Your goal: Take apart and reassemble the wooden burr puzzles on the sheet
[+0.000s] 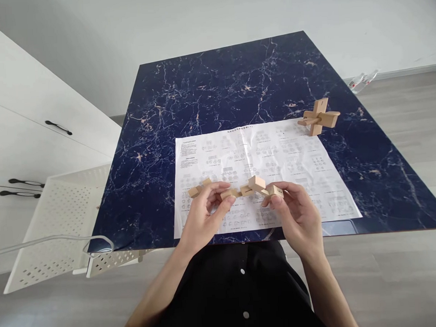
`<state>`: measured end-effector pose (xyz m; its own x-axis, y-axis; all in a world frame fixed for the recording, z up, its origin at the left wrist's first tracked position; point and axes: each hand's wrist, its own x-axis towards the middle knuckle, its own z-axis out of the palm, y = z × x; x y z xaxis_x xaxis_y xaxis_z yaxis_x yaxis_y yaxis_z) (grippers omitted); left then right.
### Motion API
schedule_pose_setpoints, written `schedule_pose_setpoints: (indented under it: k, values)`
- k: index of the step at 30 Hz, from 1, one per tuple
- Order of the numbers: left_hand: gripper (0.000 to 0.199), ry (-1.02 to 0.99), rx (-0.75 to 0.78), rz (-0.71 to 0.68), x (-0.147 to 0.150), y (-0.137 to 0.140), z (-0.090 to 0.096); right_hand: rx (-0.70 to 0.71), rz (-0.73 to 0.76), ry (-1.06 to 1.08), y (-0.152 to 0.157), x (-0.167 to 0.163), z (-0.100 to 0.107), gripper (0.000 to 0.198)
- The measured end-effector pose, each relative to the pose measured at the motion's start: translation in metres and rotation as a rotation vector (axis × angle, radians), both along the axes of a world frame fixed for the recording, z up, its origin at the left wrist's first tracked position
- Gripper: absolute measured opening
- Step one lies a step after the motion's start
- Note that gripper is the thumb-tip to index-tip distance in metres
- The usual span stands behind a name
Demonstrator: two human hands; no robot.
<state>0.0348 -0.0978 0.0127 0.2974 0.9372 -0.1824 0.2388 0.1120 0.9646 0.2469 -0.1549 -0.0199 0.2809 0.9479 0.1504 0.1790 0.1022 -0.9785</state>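
Note:
My left hand (213, 209) pinches a notched wooden puzzle piece (228, 194) between thumb and fingers, over a creased instruction sheet (324, 192). My right hand (297, 213) grips another wooden puzzle piece (276, 192), which has a dark mark on its end. Between the hands, more light wooden blocks (257, 183) show; whether they are joined to the held pieces I cannot tell. Just beyond my left fingers lies a further wooden piece (195, 191), partly hidden by the hand.
A cross-shaped wooden puzzle (319, 117) stands at the sheet's upper right corner, on the dark blue marbled table (214, 86). Left of the table are a white perforated basket (54, 219) with a white cable (51, 239) across it, and white cabinets (28, 118). Clear bottles (362, 81) are beyond the right edge.

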Motion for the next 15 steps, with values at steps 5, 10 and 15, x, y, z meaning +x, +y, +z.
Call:
schedule_pose_setpoints:
  k: [5, 10, 15]
  values:
    - [0.033, -0.08, -0.063, 0.039, 0.0, -0.002, 0.002, -0.005, 0.063, -0.013, -0.002, 0.002, 0.0, 0.015]
    - [0.037, -0.115, -0.083, 0.086, -0.002, -0.002, -0.002, 0.002, 0.164, -0.063, -0.004, 0.004, 0.001, 0.014]
    - [0.041, -0.254, -0.101, 0.12, -0.006, 0.0, -0.012, -0.022, 0.201, -0.114, -0.004, 0.003, 0.003, 0.013]
